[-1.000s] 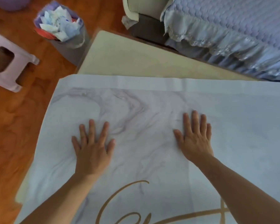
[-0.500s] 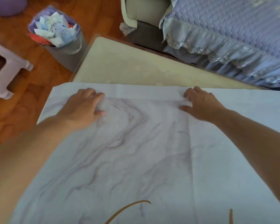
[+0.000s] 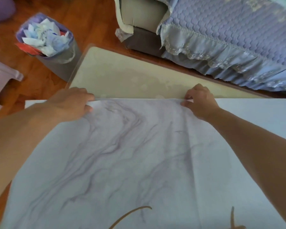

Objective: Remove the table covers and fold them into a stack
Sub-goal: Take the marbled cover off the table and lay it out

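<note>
A pale marbled table cover (image 3: pixel 122 162) with gold lettering at its near end lies spread over the table. My left hand (image 3: pixel 73 103) grips the cover's far edge left of centre, fingers curled over it. My right hand (image 3: pixel 200 101) pinches the same far edge to the right, lifting it slightly. Beyond the edge, the cream tabletop (image 3: pixel 122 80) under a clear sheet is bare.
A grey waste bin (image 3: pixel 48 45) stuffed with paper stands on the wooden floor at the table's far left corner. A lilac stool (image 3: pixel 0 85) sits at the left. A sofa with a quilted blue cover (image 3: pixel 229 35) runs along the far right.
Both hands slid from flat on the middle of the cover up to its far edge and now grip it. The edge has lifted slightly.
</note>
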{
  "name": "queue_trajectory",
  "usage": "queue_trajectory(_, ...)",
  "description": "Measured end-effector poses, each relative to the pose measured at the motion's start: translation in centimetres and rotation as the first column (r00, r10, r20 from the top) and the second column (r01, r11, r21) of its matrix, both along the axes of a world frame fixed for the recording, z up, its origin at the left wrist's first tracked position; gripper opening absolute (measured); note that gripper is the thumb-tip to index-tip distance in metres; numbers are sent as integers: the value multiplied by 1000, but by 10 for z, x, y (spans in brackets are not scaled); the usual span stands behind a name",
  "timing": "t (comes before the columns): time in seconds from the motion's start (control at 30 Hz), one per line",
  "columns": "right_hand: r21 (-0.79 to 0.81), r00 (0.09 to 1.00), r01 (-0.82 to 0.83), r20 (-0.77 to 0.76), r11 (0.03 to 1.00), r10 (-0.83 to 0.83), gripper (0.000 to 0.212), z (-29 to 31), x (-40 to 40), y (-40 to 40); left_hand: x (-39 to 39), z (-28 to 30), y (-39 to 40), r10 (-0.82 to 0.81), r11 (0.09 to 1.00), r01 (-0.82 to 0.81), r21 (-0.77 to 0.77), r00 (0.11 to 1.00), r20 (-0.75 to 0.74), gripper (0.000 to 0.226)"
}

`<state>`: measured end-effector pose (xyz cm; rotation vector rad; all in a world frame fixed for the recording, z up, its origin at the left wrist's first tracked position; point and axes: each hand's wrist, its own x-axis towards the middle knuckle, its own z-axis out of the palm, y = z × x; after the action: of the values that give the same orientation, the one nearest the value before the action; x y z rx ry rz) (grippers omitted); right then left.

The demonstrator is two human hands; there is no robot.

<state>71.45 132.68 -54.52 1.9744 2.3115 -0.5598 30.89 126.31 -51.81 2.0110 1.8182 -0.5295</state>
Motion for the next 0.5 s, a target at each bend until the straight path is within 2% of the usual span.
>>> queue_trajectory(0.07,-15,998,66,-14,998,-66,23,0,-1,-2,-1,4,0,84,996,-81,48,994,-65,27)
queue_trajectory(0.1,-22,996,84,-22,996,-84,24,1,-1,-3,-3,2,-4,175,981,-170,97,983,-45,38)
queue_trajectory(0.17,-55,991,134,-12,989,-135,28,7,-7,-1,-4,-6,-23,378,898,-378,224,925,44,62)
queue_trajectory(0.2,-61,986,165,8,984,-165,31,10,-12,-2,-2,-11,-38,481,823,-493,281,869,116,73)
queue_trajectory(0.3,0,992,112,51,994,-112,44,12,-50,-19,-25,-36,-88,737,550,-787,279,615,282,83)
queue_trajectory(0.4,107,986,-127,-90,986,137,48,1,-107,-49,-73,-61,-130,880,330,-943,51,327,344,91)
queue_trajectory(0.47,155,953,-259,-120,953,278,42,-10,-143,-59,-88,-53,-145,895,173,-976,-134,99,435,73)
queue_trajectory(0.5,170,941,-295,-121,940,317,40,-14,-159,-61,-92,-47,-148,878,160,-967,-197,48,476,53)
